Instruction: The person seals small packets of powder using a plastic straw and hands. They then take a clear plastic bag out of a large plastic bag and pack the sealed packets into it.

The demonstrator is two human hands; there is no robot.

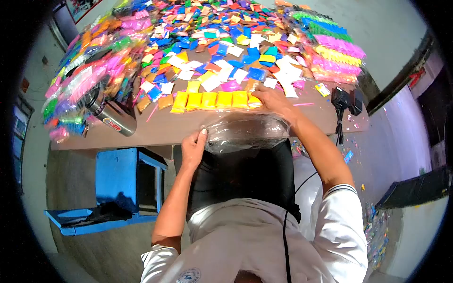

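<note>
My left hand [193,147] is closed, thumb on top, pinching the left edge of a clear plastic bag [245,129]. The bag spreads over the table's front edge, its right part below my right wrist. My right hand [273,100] reaches to the right end of a row of small yellow packets [207,100]. Its fingers are bent around the last packet there, partly covering it. Several yellow packets lie side by side, almost touching. Another yellow packet [193,87] lies just behind the row.
A heap of multicoloured packets [226,42] covers the table [165,132]. Bagged packets stand in stacks at left [85,75] and right [337,47]. A steel flask [113,115] leans at front left; black adapters [347,100] lie front right. A blue stool [116,179] stands below.
</note>
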